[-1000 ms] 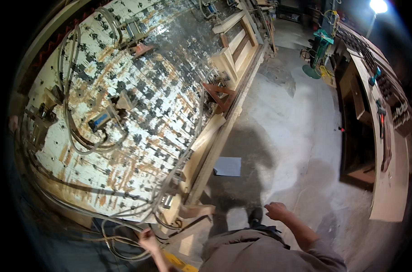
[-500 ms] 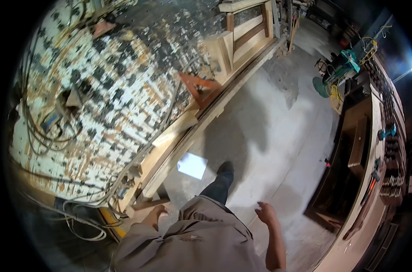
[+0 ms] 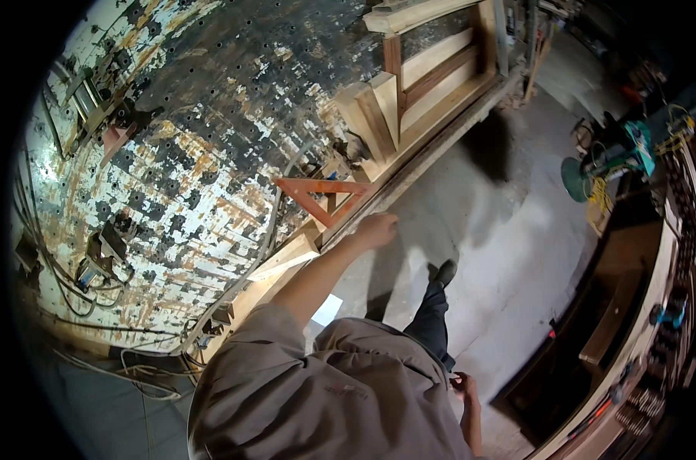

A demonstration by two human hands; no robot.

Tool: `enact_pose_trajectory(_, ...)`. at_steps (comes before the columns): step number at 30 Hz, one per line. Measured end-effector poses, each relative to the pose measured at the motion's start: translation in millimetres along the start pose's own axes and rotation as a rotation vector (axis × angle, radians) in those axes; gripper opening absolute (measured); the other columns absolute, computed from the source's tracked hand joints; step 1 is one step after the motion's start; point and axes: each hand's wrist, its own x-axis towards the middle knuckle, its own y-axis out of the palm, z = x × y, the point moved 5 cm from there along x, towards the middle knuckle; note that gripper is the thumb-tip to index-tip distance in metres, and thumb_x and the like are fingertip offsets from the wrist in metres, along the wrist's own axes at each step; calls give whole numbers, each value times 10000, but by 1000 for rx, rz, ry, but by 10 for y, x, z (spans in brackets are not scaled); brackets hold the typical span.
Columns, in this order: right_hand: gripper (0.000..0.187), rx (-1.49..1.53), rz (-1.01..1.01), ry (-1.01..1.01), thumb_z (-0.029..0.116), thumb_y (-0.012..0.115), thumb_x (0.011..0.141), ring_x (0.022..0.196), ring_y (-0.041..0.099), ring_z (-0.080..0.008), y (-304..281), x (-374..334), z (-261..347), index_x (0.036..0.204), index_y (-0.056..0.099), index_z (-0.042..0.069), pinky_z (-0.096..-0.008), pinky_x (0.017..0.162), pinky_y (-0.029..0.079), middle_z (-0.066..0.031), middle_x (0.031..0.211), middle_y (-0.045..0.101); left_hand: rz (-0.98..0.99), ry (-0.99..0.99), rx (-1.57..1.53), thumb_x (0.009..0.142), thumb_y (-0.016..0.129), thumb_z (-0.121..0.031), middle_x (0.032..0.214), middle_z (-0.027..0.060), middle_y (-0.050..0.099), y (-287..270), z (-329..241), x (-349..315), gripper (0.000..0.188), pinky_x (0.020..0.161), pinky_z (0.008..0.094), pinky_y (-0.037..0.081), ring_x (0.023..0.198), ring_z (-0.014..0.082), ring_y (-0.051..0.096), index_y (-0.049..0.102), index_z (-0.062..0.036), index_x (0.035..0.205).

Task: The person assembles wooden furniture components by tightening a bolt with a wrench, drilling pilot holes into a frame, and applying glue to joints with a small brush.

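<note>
My left hand (image 3: pixel 377 229) is stretched forward over the edge of a bench, beside a reddish-brown triangle square (image 3: pixel 317 186). Its fingers are curled in, with nothing showing in them. The triangle square lies across the wooden rail, not visibly touched by the hand. My right hand (image 3: pixel 463 386) hangs low beside my body, its fingers loosely bent and apart, holding nothing I can see. Just past the triangle square, pale wooden blocks (image 3: pixel 367 119) stand against a wooden frame (image 3: pixel 440 77).
The perforated bench top (image 3: pixel 202 161), with flaking white paint, fills the left, with hoses (image 3: pixel 53 261) along its edge. A white sheet (image 3: pixel 327 310) lies on the floor. At right stand a green machine (image 3: pixel 631 149) and a wooden bench (image 3: pixel 639 330) bearing a teal power tool (image 3: pixel 668 315).
My left hand has swung forward from beside my body to near the triangle square. My right hand has dropped back. My body has moved forward along the bench, with one foot stepping ahead.
</note>
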Motion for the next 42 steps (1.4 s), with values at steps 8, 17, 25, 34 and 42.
enact_pose_trajectory(8, 389, -134, -65, -134, 250, 683, 780, 832, 687, -265, -2223, 1595, 692, 1125, 659, 73, -362, 725, 530, -159, 872, 702, 410, -297, 258, 831, 530, -222, 958, 194, 658, 262, 373, 746, 266, 789, 481, 489, 922, 379, 629, 663, -92, 1020)
enact_pose_trajectory(17, 295, 130, -180, -269, 157, 620, 831, 681, 706, -239, -4076, 2597, 1555, 1084, 627, 4, -336, 608, 542, -158, 801, 705, -310, -447, 350, 755, 634, -117, 1087, 205, 604, -948, 795, 2585, 306, 836, 404, 469, 987, 362, 578, 634, -32, 1049)
enact_pose_trajectory(25, 330, 358, -116, 90, 107, 621, 821, 672, 680, -225, -3962, 2218, 1725, 1114, 596, -44, -331, 578, 552, -175, 859, 679, -320, -518, 537, 705, 740, -284, 1355, 149, 466, -1862, 1506, 4189, 689, 1019, 451, 347, 1247, 317, 427, 453, -58, 1289)
enact_pose_trajectory(34, 250, 788, -97, 378, 56, 654, 814, 612, 609, -176, -4024, 2100, 2170, 1045, 606, -27, -305, 509, 504, -126, 821, 662, -28, -607, 257, 678, 794, -279, 1154, 205, 599, -2032, 1928, 4729, 665, 975, 478, 404, 1178, 364, 507, 482, -37, 1214)
enact_pose_trajectory(42, 336, 338, -122, 139, 93, 613, 829, 632, 645, -172, -4420, 2566, 2797, 1135, 573, -40, -274, 553, 503, -127, 827, 674, -139, -571, 240, 608, 814, -431, 1151, 255, 599, -2189, 1753, 4986, 870, 915, 440, 458, 1085, 384, 577, 471, 1, 1281)
